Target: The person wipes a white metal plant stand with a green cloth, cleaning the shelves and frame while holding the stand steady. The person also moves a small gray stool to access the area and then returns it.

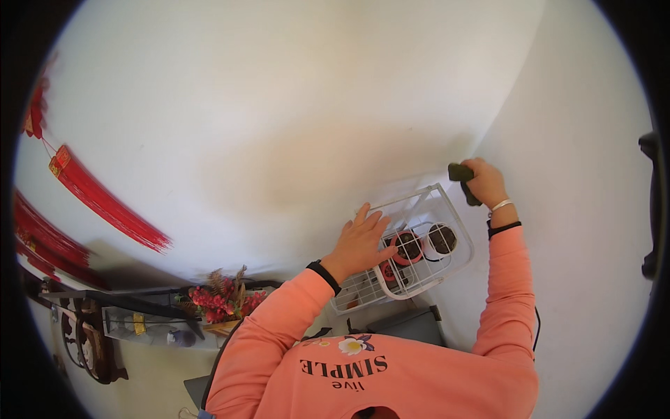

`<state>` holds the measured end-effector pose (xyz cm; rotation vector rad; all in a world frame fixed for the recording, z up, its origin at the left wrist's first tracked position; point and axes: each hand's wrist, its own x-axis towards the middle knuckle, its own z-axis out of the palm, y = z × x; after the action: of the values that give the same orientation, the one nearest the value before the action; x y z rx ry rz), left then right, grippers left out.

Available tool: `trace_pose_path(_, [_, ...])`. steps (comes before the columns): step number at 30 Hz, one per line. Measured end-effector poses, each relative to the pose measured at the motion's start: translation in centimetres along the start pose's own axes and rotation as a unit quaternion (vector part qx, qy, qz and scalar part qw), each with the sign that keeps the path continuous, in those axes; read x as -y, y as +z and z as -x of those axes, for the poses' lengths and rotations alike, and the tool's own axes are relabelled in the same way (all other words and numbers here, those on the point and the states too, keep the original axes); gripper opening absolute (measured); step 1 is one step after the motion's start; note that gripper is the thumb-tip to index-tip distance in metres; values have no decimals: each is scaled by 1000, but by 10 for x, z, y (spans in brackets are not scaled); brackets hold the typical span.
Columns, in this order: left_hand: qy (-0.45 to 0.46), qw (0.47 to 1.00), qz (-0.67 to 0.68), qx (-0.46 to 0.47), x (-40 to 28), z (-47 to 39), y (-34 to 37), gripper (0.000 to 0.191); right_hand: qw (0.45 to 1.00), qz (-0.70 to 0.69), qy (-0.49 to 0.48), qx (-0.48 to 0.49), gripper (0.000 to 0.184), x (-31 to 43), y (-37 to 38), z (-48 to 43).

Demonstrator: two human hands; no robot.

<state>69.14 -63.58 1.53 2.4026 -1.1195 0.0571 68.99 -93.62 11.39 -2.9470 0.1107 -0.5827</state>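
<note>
A white wire rack stands by the corner of the walls. My left hand lies over its top with fingers spread, seemingly touching the wires. Beyond the rack's right end, my right hand grips a dark green cloth, which hangs partly below the fingers. Through the wires I see a red pot with dark soil and a white pot filled with soil. A smaller red item sits lower, partly hidden by the rack.
White walls meet just behind the rack. To the left, red berry-like flowers stand on a cabinet, and red hangings are on the wall. A grey box-like object lies below the rack. Something dark is at the far right.
</note>
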Motion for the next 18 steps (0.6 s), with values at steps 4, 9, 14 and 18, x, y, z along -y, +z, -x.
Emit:
trace_pose_path(4, [-2,1000,-2,4,-1,0,1,63,970,-72,-182,-145,29,51,-36,-10])
trace_pose_path(9, [0,1000,-3,-1,-1,1,3,63,951,-12,-262,-164,25,92,-17,-35])
trace_pose_path(14, [-5,1000,-15,9,-2,2,1,63,984,152,-88,29,18,33,-1,-22])
trace_pose_path(18, [-1,1000,-8,3,-4,2,2,63,990,86,39,-101,24,-14,-13,-10])
